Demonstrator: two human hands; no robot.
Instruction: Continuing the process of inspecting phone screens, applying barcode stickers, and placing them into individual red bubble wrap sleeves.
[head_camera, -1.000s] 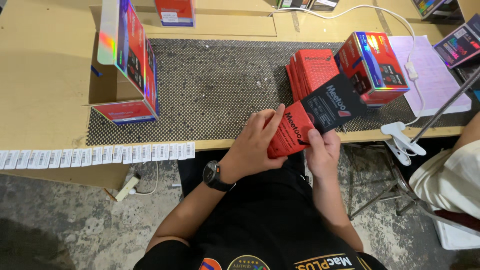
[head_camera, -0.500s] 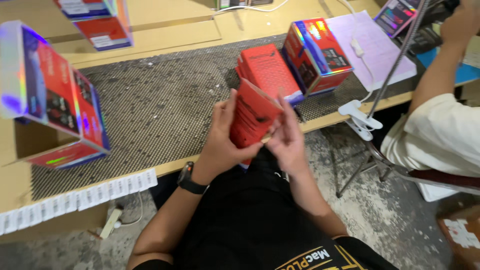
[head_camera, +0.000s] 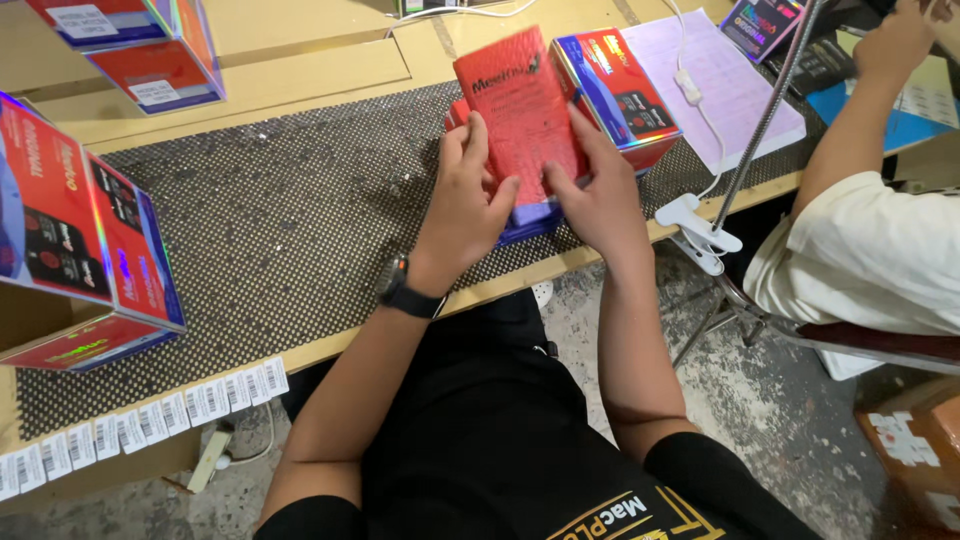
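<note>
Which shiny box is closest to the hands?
The shiny box just behind the red pack that both hands hold, beside the right hand. The left box and the top-left box sit far off.

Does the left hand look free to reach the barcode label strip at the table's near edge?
Probably not yet: the left hand and right hand both grip the red packet; the label strip lies unobstructed.

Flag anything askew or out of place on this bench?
Mostly orderly. One oddity: the strip of barcode labels overhangs the table's front edge at lower left. Both hands, left hand and right hand, hold the flat red package squarely.
</note>
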